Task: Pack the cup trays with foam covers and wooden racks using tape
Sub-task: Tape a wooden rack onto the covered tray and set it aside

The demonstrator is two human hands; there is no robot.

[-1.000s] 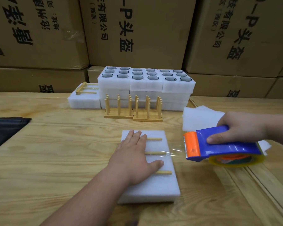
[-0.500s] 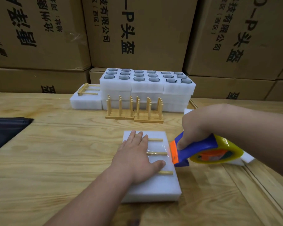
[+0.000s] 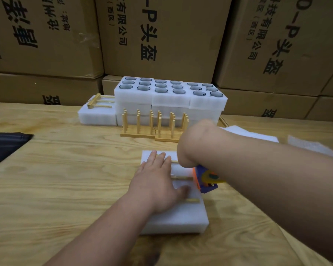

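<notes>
Soft, even light falls from overhead, fairly dim, leaving the cardboard boxes [image 3: 161,35] at the top of the frame dull brown. Shadows under the arms are faint. The right hand [image 3: 188,148] at centre right smears with motion blur. Straight lines bow near the edges. The white foam [image 3: 173,219] glows palely without glare.

White foam block [image 3: 178,217], blue-orange tape dispenser [image 3: 205,179]

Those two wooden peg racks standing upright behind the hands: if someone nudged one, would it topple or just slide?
The two upright wooden peg racks would probably slide rather than tip: each has a flat, wide base board resting on the wooden table. They look stiff and fairly light, being thin dowels. A push high on the pegs might rock one, since the pegs stand tall over the base.
</notes>
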